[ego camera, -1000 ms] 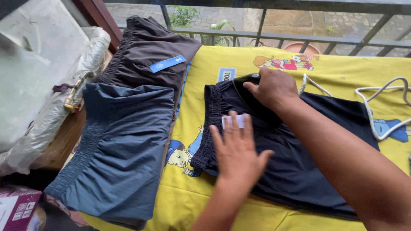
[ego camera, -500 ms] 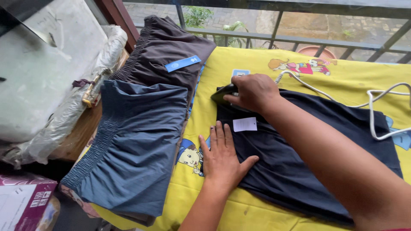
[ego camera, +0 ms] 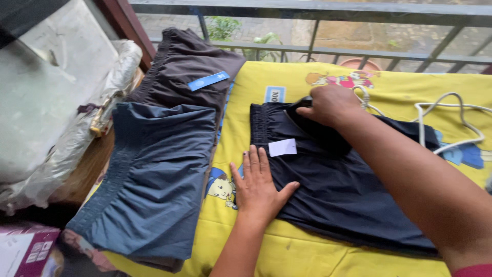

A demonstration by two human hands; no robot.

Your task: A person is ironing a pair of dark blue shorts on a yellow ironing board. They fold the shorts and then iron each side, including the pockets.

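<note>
Dark shorts (ego camera: 338, 190) lie long axis left-right on worktop; left hand (ego camera: 259, 187) flat, fingers spread at near-left edge, right hand (ego camera: 330, 105) fingers pinching far waistband

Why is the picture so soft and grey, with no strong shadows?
In the head view, the daylight is dull and even; the left hand casts only a faint shadow on the yellow cloth. The dark shorts look sharp. The plastic bag at the left edge shines a little.
</note>
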